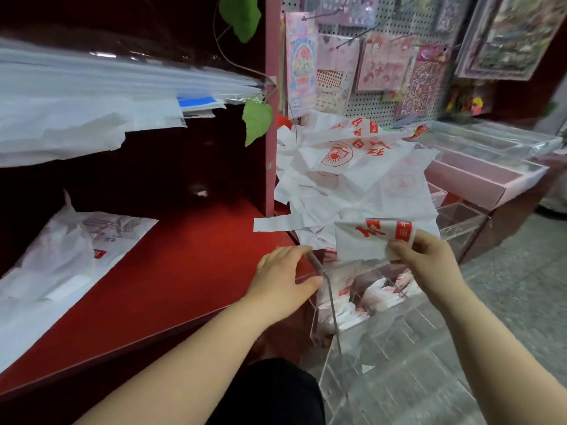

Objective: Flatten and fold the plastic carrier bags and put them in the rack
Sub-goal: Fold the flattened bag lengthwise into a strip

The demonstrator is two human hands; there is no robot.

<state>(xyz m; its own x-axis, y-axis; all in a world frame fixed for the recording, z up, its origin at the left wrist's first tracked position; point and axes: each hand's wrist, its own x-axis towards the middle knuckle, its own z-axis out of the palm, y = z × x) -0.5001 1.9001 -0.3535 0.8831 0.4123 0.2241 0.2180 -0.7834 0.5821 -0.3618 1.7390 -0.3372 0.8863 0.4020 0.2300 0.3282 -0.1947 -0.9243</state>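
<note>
Above the clear rack [383, 332], the right hand [426, 259] hides a corner of the folded bag [362, 243]; inside the rack, stacked bags [386, 291] blur behind glare.

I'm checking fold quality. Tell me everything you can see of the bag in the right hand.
The folded bag is thin white plastic with red print, creased into a compact, roughly rectangular packet. The right hand pinches its lower right edge, holding it above the clear rack, before the bag pile. The left hand grips the rack's edge, not the bag.
</note>
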